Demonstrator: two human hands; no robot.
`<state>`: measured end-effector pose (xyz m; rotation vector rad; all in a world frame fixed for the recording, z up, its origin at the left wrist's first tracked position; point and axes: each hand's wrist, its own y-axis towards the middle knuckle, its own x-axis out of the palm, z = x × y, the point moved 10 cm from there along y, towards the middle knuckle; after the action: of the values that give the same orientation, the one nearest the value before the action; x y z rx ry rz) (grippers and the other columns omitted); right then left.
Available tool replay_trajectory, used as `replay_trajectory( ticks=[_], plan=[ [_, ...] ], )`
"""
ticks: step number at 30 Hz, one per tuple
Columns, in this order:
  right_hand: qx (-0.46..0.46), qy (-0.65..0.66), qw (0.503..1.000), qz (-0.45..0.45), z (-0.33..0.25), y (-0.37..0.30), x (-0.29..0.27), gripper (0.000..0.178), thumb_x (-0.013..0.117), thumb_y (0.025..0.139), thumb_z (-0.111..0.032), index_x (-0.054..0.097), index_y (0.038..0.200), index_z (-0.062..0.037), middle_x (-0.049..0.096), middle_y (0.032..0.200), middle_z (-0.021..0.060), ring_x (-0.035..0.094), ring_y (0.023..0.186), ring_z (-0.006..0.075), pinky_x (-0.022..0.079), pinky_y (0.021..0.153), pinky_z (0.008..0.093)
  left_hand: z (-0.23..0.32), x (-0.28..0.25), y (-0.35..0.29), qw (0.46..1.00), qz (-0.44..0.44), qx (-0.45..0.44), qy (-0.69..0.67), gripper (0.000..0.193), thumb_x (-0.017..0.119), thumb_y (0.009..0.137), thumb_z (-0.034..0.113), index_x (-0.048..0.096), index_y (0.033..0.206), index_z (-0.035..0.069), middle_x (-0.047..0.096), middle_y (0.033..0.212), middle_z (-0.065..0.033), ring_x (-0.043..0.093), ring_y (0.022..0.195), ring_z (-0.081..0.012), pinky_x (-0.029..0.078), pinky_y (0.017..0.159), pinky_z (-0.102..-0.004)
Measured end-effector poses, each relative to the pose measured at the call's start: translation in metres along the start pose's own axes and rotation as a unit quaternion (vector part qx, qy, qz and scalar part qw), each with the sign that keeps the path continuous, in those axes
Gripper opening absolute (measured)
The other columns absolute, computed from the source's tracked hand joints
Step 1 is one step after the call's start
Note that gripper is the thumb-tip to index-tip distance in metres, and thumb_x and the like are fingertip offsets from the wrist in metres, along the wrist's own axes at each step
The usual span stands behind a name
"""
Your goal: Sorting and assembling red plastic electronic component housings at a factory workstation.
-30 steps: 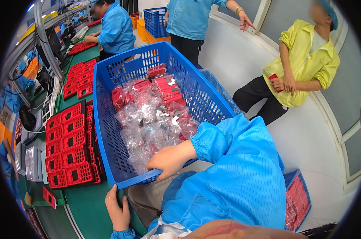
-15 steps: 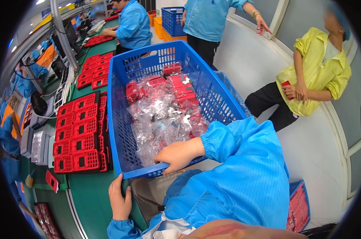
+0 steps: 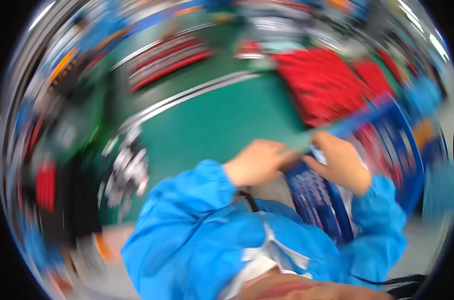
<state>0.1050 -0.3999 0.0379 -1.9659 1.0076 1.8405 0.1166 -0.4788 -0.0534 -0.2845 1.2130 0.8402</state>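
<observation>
Motion smears this view. My left hand [image 3: 261, 162] reaches in from the left, over the front edge of the green bench [image 3: 207, 120]; its fingertips are blurred near the corner of a blue plastic crate [image 3: 412, 150]. Over that same corner is my right hand [image 3: 344, 162], its thumb and forefinger apart with a pale patch showing between them. Whether either hand touches the crate's rim I cannot tell. Inside the crate, red pieces [image 3: 377, 150] and clear wrapping show as streaks, partly hidden by my right hand and sleeve.
Stacked red parts [image 3: 322, 82] lie on the bench beyond my hands. Farther back is a tray of red and grey pieces [image 3: 169, 60]. Some black-and-white items [image 3: 127, 167] are at the bench's left. Blurred blue-clothed figures show near the rim of the picture.
The view has swung left, so the crate now appears at the right. My right hand has left its grip at the middle of the crate's near rim; both hands are now close together at the corner.
</observation>
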Motion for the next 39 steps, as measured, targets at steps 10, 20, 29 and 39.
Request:
replay_trajectory(
  ticks=[10,20,29,39],
  plan=[
    [-0.392,0.082,0.883,-0.244,-0.078,0.088,0.15,0.018,0.065,0.079,-0.008,0.053,0.091,-0.0021,0.054,0.088,0.0139,0.055,0.081,0.0343,0.044,0.068,0.0403,-0.05,-0.002,-0.18,0.851,0.349,-0.324,0.221,0.044,0.061,0.084,0.039,0.058,0.116,0.009,0.053,0.127,-0.0145,0.047,0.12,-0.0281,0.036,0.1,-0.0473],
    [-0.378,0.24,0.875,-0.184,-0.065,0.113,0.208,0.018,0.058,0.09,-0.012,0.05,0.079,-0.0007,0.045,0.067,0.0087,0.043,0.058,0.0178,0.037,0.054,0.0302,-0.037,0.015,-0.193,0.72,0.487,-0.265,0.418,0.029,0.062,0.076,0.033,0.067,0.093,0.009,0.065,0.105,-0.0088,0.061,0.095,-0.026,0.049,0.078,-0.0382],
    [-0.365,0.273,0.873,-0.178,-0.055,0.116,0.209,0.018,0.059,0.09,-0.012,0.049,0.079,-0.0006,0.045,0.067,0.0078,0.042,0.058,0.0154,0.037,0.053,0.0301,-0.034,0.013,-0.191,0.704,0.495,-0.266,0.434,0.024,0.063,0.075,0.033,0.067,0.088,0.015,0.066,0.101,-0.0025,0.062,0.089,-0.0214,0.049,0.075,-0.0368],
    [-0.353,0.261,0.878,-0.191,-0.054,0.117,0.212,0.019,0.058,0.091,-0.012,0.048,0.079,-0.0005,0.044,0.066,0.0072,0.04,0.057,0.0136,0.035,0.052,0.0296,-0.034,0.012,-0.192,0.705,0.5,-0.279,0.418,0.023,0.063,0.073,0.032,0.067,0.087,0.015,0.067,0.1,-0.0029,0.063,0.09,-0.0213,0.049,0.075,-0.037]
  ],
)
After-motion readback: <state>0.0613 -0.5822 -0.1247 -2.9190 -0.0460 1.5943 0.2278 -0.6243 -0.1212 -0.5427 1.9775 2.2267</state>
